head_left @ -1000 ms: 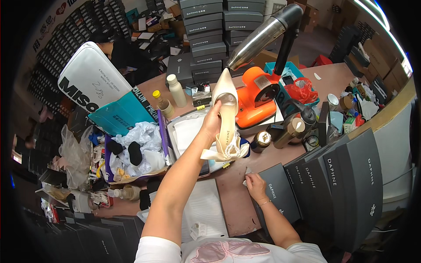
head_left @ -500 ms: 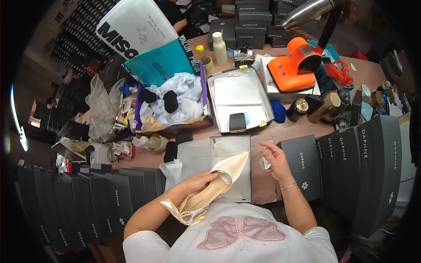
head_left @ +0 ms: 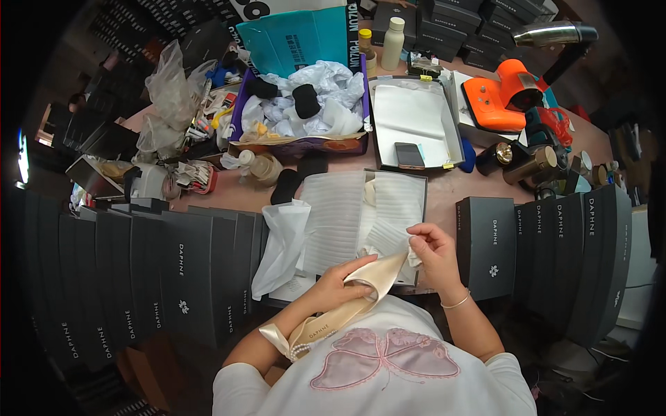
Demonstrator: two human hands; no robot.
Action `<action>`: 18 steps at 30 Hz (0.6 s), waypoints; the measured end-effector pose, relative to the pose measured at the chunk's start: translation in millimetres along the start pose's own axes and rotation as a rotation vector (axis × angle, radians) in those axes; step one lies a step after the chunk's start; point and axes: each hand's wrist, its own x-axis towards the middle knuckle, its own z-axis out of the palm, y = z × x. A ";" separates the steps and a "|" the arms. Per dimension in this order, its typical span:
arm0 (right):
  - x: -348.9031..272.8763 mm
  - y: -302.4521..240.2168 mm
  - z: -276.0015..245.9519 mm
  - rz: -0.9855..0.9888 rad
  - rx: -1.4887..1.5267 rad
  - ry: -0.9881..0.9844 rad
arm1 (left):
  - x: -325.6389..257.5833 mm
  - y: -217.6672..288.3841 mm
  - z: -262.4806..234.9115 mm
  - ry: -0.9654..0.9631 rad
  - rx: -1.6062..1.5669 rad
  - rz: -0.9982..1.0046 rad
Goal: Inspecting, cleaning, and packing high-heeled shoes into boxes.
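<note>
A cream satin pointed-toe shoe point(head_left: 383, 280) with a pearl trim near its heel lies slantwise before my chest. My left hand point(head_left: 341, 286) is closed around its side, thumb at the opening. My right hand point(head_left: 436, 258) pinches a small crumpled white cloth point(head_left: 413, 257) against the pointed toe. Beyond the shoe is an open box point(head_left: 424, 201) lined with white ribbed foam sheet point(head_left: 333, 211), partly hidden by the shoe and my hands. A white translucent bag point(head_left: 279, 243) lies left of the foam.
Dark grey shoeboxes point(head_left: 198, 270) stand in a row on the left, and more boxes point(head_left: 485, 249) on the right. Behind are a purple-edged carton point(head_left: 298, 143) of crumpled paper, a tray point(head_left: 378, 156) with a phone point(head_left: 409, 155), bottles point(head_left: 393, 45) and an orange device point(head_left: 496, 104).
My right hand has moved in to the shoe's toe with the white cloth, its fingers now pinched. The shoe sits lower and closer to my body. The view has shifted.
</note>
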 end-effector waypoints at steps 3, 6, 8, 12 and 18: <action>-13.5 -6.1 27.5 -0.337 -0.276 -0.034 | -8.6 5.1 -6.3 -0.004 -0.078 -0.091; -28.7 8.5 44.1 -0.690 -0.908 -0.233 | -16.1 4.3 -2.9 0.016 -0.184 -0.097; -34.3 16.6 45.5 -0.739 -1.022 -0.195 | -18.7 -8.1 -1.5 0.032 -0.128 -0.040; -40.8 7.1 39.8 -0.551 -1.194 -0.175 | -23.2 -14.6 -0.8 0.068 -0.163 -0.047; -41.0 16.8 36.3 -0.360 -0.847 -0.222 | -25.6 -14.5 2.0 0.105 -0.146 -0.043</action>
